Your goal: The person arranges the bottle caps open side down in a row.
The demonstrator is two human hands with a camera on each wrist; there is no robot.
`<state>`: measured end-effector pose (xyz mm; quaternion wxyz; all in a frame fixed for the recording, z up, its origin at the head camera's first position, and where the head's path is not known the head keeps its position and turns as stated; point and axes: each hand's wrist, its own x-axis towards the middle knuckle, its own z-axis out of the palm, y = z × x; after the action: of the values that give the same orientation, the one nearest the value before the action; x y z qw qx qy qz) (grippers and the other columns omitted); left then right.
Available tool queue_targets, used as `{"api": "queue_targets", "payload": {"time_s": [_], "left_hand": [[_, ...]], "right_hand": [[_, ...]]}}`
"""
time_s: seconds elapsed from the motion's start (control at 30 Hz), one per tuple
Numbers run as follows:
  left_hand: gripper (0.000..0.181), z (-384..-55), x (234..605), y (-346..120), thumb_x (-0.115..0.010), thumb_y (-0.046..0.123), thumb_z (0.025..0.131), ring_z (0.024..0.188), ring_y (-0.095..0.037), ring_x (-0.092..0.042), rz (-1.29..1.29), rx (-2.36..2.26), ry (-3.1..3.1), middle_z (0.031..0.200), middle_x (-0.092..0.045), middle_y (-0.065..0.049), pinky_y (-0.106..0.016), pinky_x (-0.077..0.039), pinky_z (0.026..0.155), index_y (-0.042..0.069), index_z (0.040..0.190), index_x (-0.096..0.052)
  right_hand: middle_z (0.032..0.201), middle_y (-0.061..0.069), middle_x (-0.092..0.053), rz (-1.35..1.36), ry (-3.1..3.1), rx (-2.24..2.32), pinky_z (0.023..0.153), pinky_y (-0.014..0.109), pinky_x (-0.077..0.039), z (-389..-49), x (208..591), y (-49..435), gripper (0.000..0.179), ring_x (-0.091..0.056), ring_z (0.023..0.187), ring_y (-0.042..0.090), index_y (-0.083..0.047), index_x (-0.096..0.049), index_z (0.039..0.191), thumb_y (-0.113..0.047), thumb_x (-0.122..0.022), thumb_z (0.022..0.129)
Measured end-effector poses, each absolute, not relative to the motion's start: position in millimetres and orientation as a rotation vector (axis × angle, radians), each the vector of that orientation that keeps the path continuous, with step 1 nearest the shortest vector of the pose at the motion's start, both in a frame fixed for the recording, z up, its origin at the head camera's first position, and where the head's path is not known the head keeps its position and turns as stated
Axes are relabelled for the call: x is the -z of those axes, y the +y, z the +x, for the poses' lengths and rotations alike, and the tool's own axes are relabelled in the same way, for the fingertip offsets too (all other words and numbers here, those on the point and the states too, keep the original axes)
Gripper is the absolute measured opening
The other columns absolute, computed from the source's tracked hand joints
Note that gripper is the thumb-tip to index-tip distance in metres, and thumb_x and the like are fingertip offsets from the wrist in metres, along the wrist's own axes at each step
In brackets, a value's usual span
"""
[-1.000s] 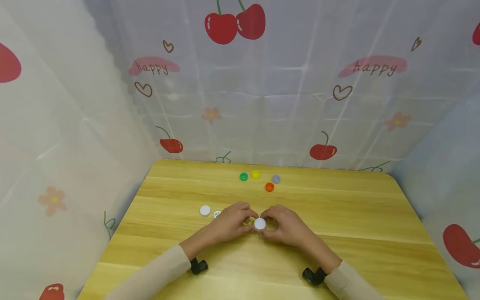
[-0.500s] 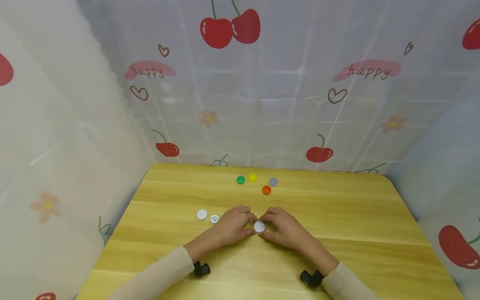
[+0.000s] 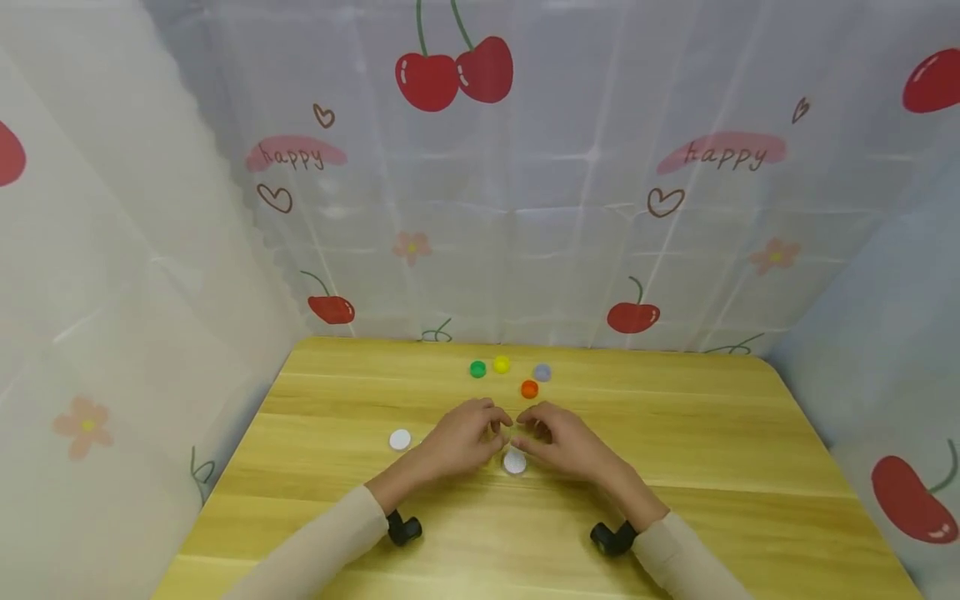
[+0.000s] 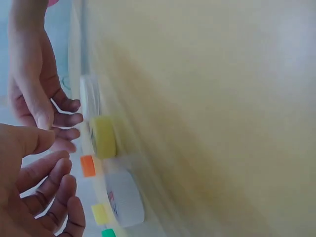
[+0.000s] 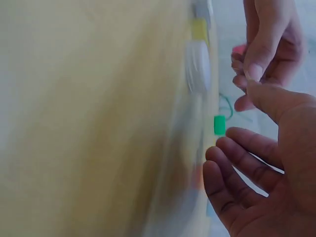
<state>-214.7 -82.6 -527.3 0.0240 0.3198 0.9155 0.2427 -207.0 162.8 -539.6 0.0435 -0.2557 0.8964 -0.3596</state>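
A white round cap-like piece (image 3: 514, 462) lies flat on the table just in front of the two hands. In the right wrist view the same white piece (image 5: 198, 66) stands apart from the fingers. My left hand (image 3: 467, 435) hovers behind and left of it, fingers loosely bent with nothing in them. Opposite, my right hand (image 3: 561, 437) is in a like pose, also holding nothing, its fingertips near the left ones. A yellow round piece (image 4: 102, 137) sits beside the white one, largely hidden by the left hand in the head view. Beyond it is a white piece with a printed face (image 4: 126, 197).
Another white round piece (image 3: 400, 439) lies to the left. Farther back are small green (image 3: 477, 369), yellow (image 3: 502, 364), lavender (image 3: 542, 372) and orange (image 3: 529, 389) caps. Cherry-printed sheeting (image 3: 480, 217) walls in the table (image 3: 675, 417) at the back and sides.
Both hands have let go of the white round piece and lifted away from it, farther back. The piece stays on the table. The head view has tilted up slightly.
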Motion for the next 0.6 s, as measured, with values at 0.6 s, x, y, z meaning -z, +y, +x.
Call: {"api": "queue_targets", "payload": {"time_s": [0.6], "left_hand": [[0.035, -291, 541, -40, -0.078, 0.013, 0.097, 0.090, -0.013, -0.065, 0.706, -0.956, 2.801, 0.106, -0.073, -0.004, -0.029, -0.056, 0.082, 0.007, 0.132, -0.073]], "right_hand": [[0.115, 0.016, -0.072, -0.355, 2.786, 1.387, 0.089, 0.040, -0.060, -264, 558, 175, 0.040, -0.070, 0.096, 0.024, -0.002, -0.069, 0.130, -0.019, -0.082, 0.096]]}}
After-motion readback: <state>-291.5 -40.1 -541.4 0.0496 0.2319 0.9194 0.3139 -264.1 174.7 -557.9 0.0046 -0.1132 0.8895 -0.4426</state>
